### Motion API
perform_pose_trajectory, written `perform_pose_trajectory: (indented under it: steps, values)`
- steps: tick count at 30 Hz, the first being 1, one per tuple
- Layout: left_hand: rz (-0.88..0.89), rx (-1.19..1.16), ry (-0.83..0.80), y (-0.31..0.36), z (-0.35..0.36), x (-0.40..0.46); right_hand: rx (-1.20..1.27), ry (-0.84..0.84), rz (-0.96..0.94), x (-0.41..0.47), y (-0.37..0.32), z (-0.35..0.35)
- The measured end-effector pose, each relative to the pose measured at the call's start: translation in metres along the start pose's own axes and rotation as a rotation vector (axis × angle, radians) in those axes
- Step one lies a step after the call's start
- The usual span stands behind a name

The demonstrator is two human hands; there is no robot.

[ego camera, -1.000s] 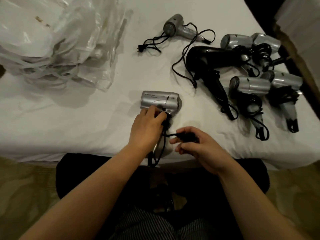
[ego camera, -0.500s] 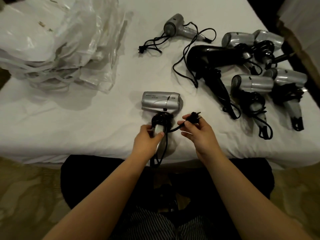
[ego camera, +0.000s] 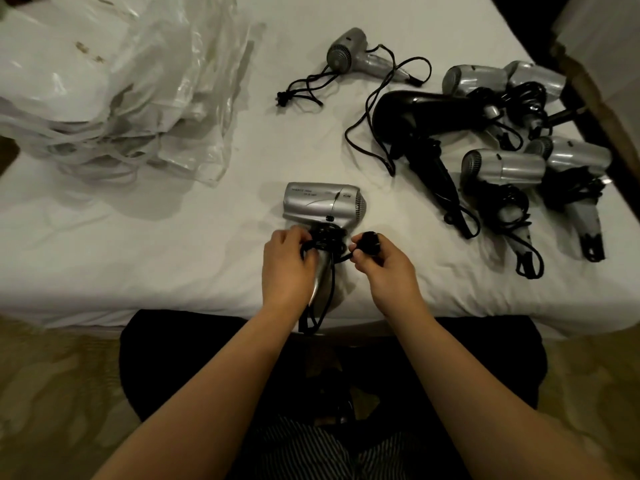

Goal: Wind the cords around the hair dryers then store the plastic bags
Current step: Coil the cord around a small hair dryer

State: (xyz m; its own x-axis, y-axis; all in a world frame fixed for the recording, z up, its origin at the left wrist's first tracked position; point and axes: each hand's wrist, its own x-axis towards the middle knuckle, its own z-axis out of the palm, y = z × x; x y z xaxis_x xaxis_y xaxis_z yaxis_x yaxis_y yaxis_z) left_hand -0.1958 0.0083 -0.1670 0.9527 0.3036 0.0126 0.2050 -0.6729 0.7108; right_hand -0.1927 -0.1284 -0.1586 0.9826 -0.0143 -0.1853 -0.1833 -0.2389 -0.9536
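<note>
A silver hair dryer [ego camera: 320, 206] lies near the front edge of the white bed, handle pointing toward me. Its black cord [ego camera: 325, 239] is looped round the top of the handle, and a length hangs over the bed edge. My left hand [ego camera: 285, 259] grips the handle and the cord loops. My right hand [ego camera: 381, 259] pinches the cord's plug end just right of the handle. A heap of clear plastic bags [ego camera: 114, 88] lies at the back left.
A small silver dryer [ego camera: 349, 53] with a loose cord lies at the back centre. A black dryer [ego camera: 422, 116] and several silver dryers [ego camera: 502, 168] with wound cords crowd the right side. A cardboard box [ego camera: 602, 46] stands past the bed's right edge.
My left hand has moved from the dryer body down onto the handle. My right hand has carried the plug end up beside the handle, and more cord is looped there.
</note>
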Motion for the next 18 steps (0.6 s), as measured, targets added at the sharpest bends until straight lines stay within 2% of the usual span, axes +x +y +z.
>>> perform_pose_trajectory:
  steps: [2,4,8,11,13,16,18]
  values:
    - [0.181,0.087,-0.067,0.004,-0.004,0.006,-0.051,0.000,-0.024,0.002,-0.002,0.001]
    - [0.257,0.130,-0.179,0.008,-0.008,0.015,-0.106,0.018,-0.031,0.004,-0.003,0.002]
    - [0.197,0.121,-0.315,0.016,-0.017,0.030,-0.173,0.026,-0.081,0.004,-0.007,0.000]
    - [0.184,0.141,-0.362,0.019,-0.017,0.031,-0.310,-0.012,-0.197,0.002,-0.011,0.002]
    - [0.101,0.040,-0.397,0.021,-0.018,0.029,-0.484,-0.069,-0.278,0.003,-0.011,0.006]
    - [-0.164,-0.341,-0.464,0.026,-0.024,0.031,-0.719,-0.165,-0.274,0.007,-0.012,0.008]
    - [-0.238,-0.471,-0.537,0.027,-0.029,0.032,-0.811,-0.186,-0.288,0.007,-0.015,0.009]
